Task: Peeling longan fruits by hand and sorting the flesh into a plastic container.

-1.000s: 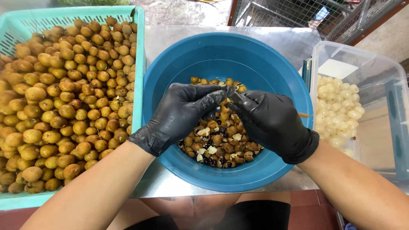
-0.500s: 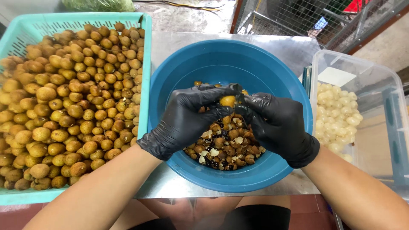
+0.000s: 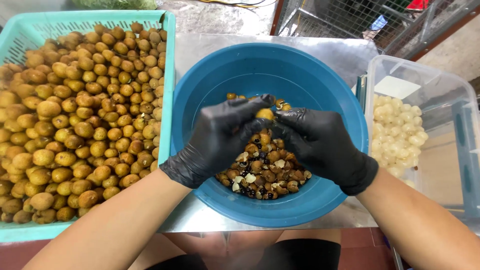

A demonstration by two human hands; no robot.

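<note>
Both of my hands wear black gloves and meet over a blue plastic basin (image 3: 225, 80). Between the fingertips of my left hand (image 3: 220, 137) and my right hand (image 3: 322, 142) sits one small tan round fruit (image 3: 265, 114), pinched from both sides. Under the hands, the basin bottom holds a pile of brown shell pieces and dark seeds (image 3: 265, 175).
A turquoise plastic crate (image 3: 167, 75) heaped with several tan round fruits (image 3: 75, 125) stands at the left. A clear plastic tub (image 3: 425, 75) with peeled white fruits (image 3: 400, 130) stands at the right. All rest on a metal table (image 3: 320, 50); wire cages stand behind.
My hands have closed in together around the single fruit. A thin tool seen in my right hand a second ago no longer shows.
</note>
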